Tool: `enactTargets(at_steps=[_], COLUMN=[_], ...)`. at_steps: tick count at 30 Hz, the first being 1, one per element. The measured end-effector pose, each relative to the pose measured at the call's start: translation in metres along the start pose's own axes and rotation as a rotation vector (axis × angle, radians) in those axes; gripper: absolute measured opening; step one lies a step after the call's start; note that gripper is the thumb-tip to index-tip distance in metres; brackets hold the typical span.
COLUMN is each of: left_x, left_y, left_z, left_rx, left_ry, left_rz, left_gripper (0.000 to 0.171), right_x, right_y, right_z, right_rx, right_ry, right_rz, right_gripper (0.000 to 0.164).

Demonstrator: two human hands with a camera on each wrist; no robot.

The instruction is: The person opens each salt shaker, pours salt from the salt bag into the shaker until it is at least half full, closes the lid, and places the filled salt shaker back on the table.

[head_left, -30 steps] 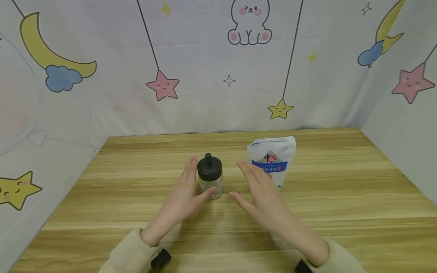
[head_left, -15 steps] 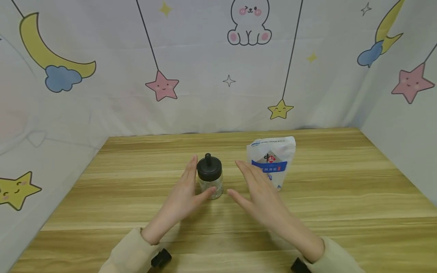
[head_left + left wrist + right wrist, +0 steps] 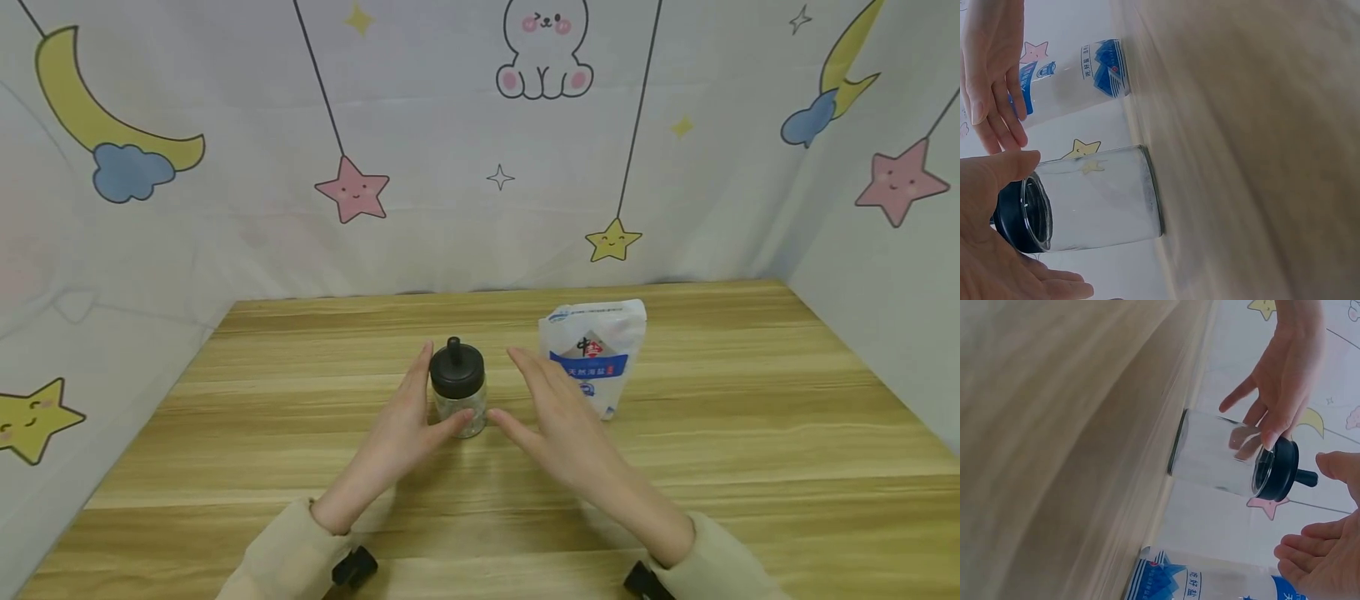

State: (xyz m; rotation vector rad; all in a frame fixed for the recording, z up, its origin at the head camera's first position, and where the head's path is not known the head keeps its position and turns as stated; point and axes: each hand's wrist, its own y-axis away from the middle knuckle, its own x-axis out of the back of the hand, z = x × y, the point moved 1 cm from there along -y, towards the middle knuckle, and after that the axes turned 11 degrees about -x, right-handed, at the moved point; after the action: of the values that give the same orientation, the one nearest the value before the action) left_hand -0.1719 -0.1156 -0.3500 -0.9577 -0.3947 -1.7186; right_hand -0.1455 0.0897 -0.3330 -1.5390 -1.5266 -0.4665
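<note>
A clear glass jar (image 3: pixel 457 375) with a black knobbed lid stands upright on the table. My left hand (image 3: pixel 401 425) is at its left side, fingers extended and thumb crossing in front of the glass. In the left wrist view the thumb (image 3: pixel 1013 165) lies over the jar's neck, right at the black lid (image 3: pixel 1016 215). My right hand (image 3: pixel 566 425) holds nothing; its fingers are spread to the right of the jar, thumb tip close to the glass. Behind that hand stands a white and blue sea salt pouch (image 3: pixel 600 333), its lower left part hidden.
The wood-grain table (image 3: pixel 315 342) reaches back to a white cloth backdrop (image 3: pixel 442 242) printed with stars, moons and a bear. Cloth also hangs along both sides. Black straps (image 3: pixel 354 568) show at the wrists, near pale sleeves (image 3: pixel 281 550).
My right hand has moved left, its thumb closer to the jar, uncovering more of the salt pouch. My left hand stays beside the jar. The head view has shifted slightly.
</note>
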Motion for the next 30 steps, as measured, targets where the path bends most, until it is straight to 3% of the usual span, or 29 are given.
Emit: enactTargets(at_steps=[17,30], left_x=[-0.001,-0.002], left_y=[-0.004,-0.006], left_z=[-0.006,-0.007], left_rx=[0.034,-0.024], left_ry=[0.108,0.164], left_rz=[0.025,0.02], left_gripper=[0.1,0.099], right_x=[-0.006,-0.014], right_y=[-0.006,-0.016], right_z=[-0.003,-0.006], right_rx=[-0.024,-0.048], right_ry=[-0.058,-0.114], right_rz=[-0.031,-0.061], right_gripper=[0.074,0.072])
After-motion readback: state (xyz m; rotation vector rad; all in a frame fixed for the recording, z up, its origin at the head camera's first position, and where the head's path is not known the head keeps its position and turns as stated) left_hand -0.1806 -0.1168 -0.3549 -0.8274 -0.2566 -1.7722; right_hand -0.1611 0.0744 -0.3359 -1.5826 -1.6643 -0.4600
